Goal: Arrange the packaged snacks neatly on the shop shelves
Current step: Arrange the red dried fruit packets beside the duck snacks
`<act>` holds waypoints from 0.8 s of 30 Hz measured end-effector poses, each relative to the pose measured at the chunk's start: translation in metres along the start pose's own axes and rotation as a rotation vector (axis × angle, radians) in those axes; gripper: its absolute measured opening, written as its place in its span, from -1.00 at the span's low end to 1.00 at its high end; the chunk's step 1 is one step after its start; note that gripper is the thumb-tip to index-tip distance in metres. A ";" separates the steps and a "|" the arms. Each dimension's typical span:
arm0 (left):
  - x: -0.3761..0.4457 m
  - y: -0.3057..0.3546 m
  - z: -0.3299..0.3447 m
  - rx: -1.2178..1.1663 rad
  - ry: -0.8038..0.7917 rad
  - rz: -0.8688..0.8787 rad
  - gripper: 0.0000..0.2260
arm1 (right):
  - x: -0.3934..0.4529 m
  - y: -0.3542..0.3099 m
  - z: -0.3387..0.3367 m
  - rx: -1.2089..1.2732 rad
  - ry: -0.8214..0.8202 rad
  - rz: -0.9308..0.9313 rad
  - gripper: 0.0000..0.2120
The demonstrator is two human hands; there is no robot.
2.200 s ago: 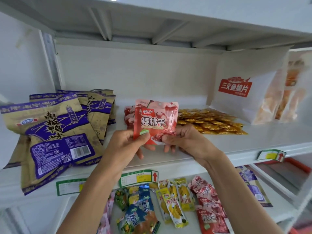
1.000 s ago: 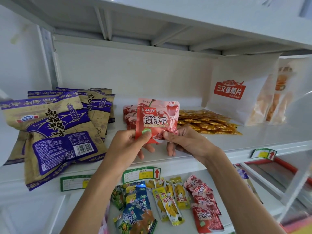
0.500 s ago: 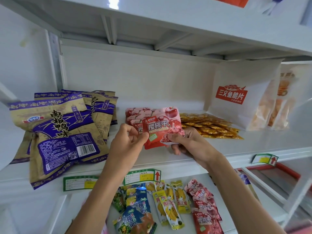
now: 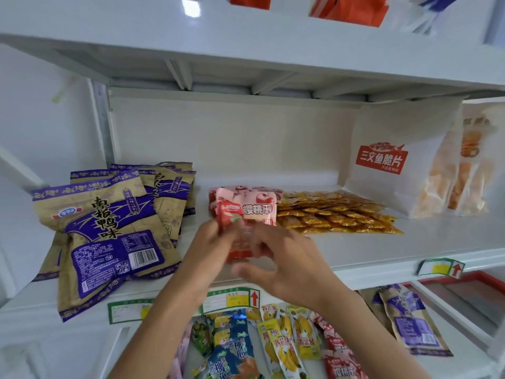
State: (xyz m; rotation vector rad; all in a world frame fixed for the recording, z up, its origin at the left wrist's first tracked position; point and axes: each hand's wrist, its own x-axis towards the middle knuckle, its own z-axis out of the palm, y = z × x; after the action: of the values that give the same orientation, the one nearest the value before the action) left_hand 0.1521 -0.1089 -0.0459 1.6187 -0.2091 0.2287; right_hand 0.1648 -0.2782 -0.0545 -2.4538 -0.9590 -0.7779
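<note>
A person stands at a white shop shelf (image 4: 382,250), both forearms reaching in from below. The left hand (image 4: 207,247) and the right hand (image 4: 284,258) meet at the shelf's front middle, around a red-and-pink dried cherry packet (image 4: 246,212). The left thumb and fingers pinch the packet's lower left part. The right hand is smeared by motion; its fingers seem curled against the packet's lower edge, but I cannot tell whether they actually grasp it. The packet stands roughly upright, its printed face towards the person, just in front of a small stack of matching cherry packets (image 4: 218,192) lying flat on the shelf.

To the left lies a pile of tan-and-purple duck snack bags (image 4: 103,231), fanned out, the front one hanging over the shelf edge. To the right of the cherry stack sits a flat heap of small yellow sachets (image 4: 333,214). Further right, a white salmon crisp bag (image 4: 396,160) with a red label leans against the back wall, with a clear-fronted bag (image 4: 464,165) of orange pieces beside it.

Green-bordered price tags (image 4: 232,296) with red arrows are fixed along the shelf's front lip. On the lower shelf lie blue-green pouches (image 4: 232,351), yellow mango packets (image 4: 287,340), more red cherry packets (image 4: 341,356) and another purple duck bag (image 4: 412,324). Orange packs (image 4: 349,9) show on the top shelf.
</note>
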 end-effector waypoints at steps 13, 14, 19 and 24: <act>0.009 -0.010 -0.005 -0.228 0.027 -0.053 -0.71 | -0.005 0.039 -0.011 0.856 -0.079 0.285 -0.87; 0.008 -0.012 -0.004 -0.218 0.047 -0.036 -0.72 | -0.005 0.040 -0.011 0.875 -0.086 0.298 -0.86; 0.008 -0.014 -0.002 -0.168 0.123 -0.001 -0.72 | -0.003 0.042 -0.006 0.924 -0.102 0.307 -0.80; -0.001 -0.016 0.002 -0.009 0.132 0.054 -0.81 | -0.006 0.044 -0.006 0.958 -0.153 0.291 -0.80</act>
State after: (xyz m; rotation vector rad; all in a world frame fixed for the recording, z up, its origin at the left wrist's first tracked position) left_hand 0.1558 -0.1101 -0.0615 1.5843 -0.1526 0.3745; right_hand 0.1902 -0.3151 -0.0603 -1.7350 -0.7439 0.0135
